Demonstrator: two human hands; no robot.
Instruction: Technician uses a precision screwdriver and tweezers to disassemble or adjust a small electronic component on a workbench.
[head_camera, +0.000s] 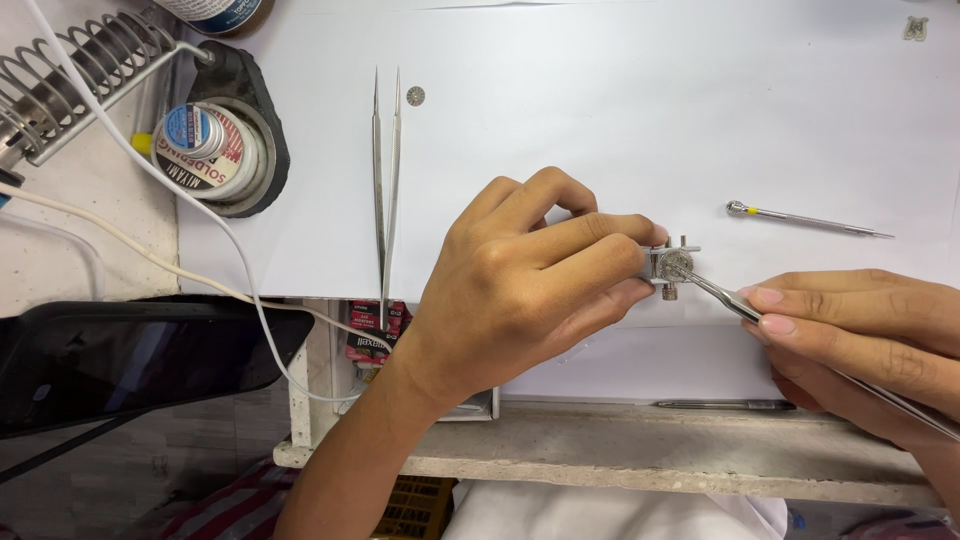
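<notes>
White paper covered the worktop (600, 120). Left hand (520, 290) pinched a small metal movement holder (670, 265) at the paper's near edge, steadying it; right hand (860, 340) gripped fine tweezers (720, 297), tips touching the piece. Spare tweezers (386, 180) lay aside.

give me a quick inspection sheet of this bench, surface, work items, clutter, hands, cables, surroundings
surface: white paper sheet over a worn bench top.
job's things: small round metal movement in a metal holder; thin metal tool with its tip at the holder.
clutter: long tweezers lying closed; small screwdriver with a yellow band; tiny round part; round tin in a black base; coiled iron stand.
grippers: left hand pinches the holder; right hand grips the thin tool.
cables: white cable runs from the top left down across the bench edge.
surroundings: dark tablet at left; bench front edge below.
</notes>
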